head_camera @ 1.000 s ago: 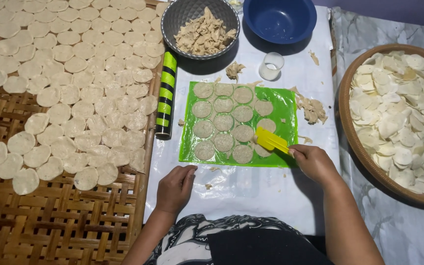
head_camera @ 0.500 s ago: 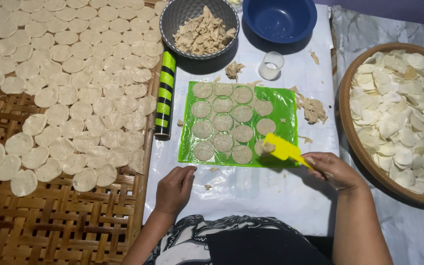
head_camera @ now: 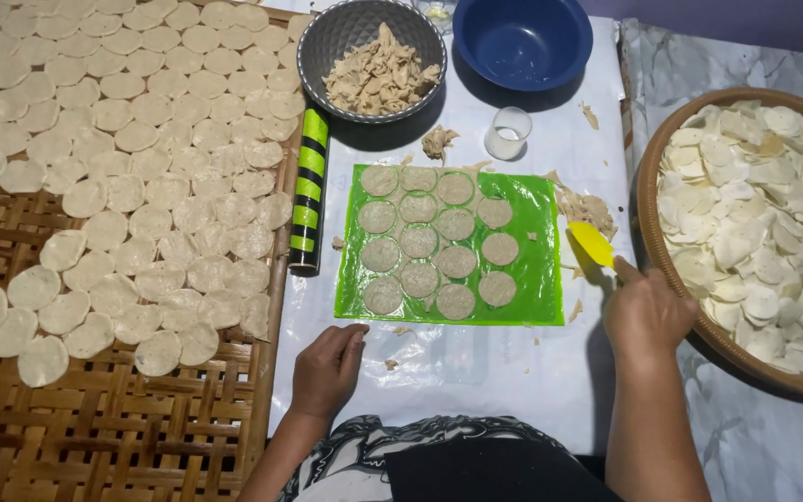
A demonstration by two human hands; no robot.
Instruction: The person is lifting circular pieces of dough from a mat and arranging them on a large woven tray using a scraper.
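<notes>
Gripping yellow spatula (head_camera: 592, 244) in right hand (head_camera: 648, 311), fingers closed round the handle, blade tilted up-left, just off the right edge of green plastic sheet (head_camera: 543, 270). Resting left hand (head_camera: 327, 367) palm down on white table cover (head_camera: 476, 372), fingers loosely curled, holding nothing, fingertips just below the sheet's lower left corner. Carrying rows of cut dough rounds (head_camera: 418, 240) on the sheet, flat, mostly apart. Lying beside the sheet's right edge, near the spatula blade: dough scraps (head_camera: 592, 209). Lying along the sheet's left side, upright in view: green-and-black striped rolling pin (head_camera: 309, 191). Sitting above the sheet: small glass (head_camera: 508, 133), grey bowl of dough trimmings (head_camera: 371, 58), blue bowl (head_camera: 522, 39). Holding a heap of pale dried discs at far right: round woven tray (head_camera: 648, 200). Covering far left: woven bamboo rack (head_camera: 95, 428), upper part spread with overlapping raw rounds (head_camera: 132, 158).
</notes>
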